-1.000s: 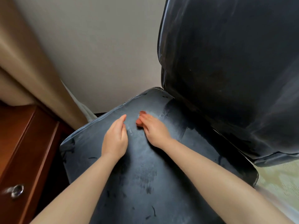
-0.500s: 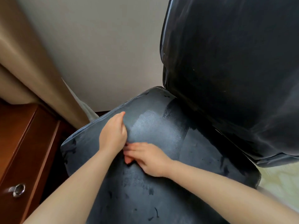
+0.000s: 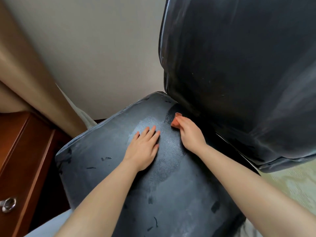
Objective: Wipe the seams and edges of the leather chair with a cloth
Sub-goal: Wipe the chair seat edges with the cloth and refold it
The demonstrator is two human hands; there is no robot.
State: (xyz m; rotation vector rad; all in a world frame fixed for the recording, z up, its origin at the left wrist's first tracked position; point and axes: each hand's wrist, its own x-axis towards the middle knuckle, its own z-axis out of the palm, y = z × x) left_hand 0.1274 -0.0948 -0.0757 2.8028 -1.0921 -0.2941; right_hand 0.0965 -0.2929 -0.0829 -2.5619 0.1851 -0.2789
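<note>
Your right fingers [image 3: 182, 124] are curling tight around a small orange cloth [image 3: 176, 120], bunching it so only a wad is poking out past the knuckles. Thumb isn't visible, so can't tell how it's sitting. That right hand [image 3: 189, 134] is pressing the cloth onto the chair seat [image 3: 171, 194] right at the crease where the seat is meeting the backrest [image 3: 239, 82], near the seat's far corner. Cloth is touching the seat leather; whether it's reaching into the seam itself, can't tell, that gap is sitting in shadow.

Your left fingers [image 3: 150, 132] are lying straight and slightly spread, flat on the seat, just beside the right hand but not touching it. Left hand [image 3: 142, 149] is resting palm down, holding nothing. Both forearms are coming in bare from the near edge of the seat.

The seat is showing black leather with scuffs and peeled flecks, mostly toward its left edge and near end, plus a paler sheen patch just ahead of your left fingertips. The backrest is standing tall on the seat's right side, dark and glossy.

Left of the seat: a reddish wooden cabinet [image 3: 20, 151] with a metal ring pull [image 3: 7, 204]. Beyond the seat: a beige curtain [image 3: 25, 74] hanging against a plain wall [image 3: 102, 48].
</note>
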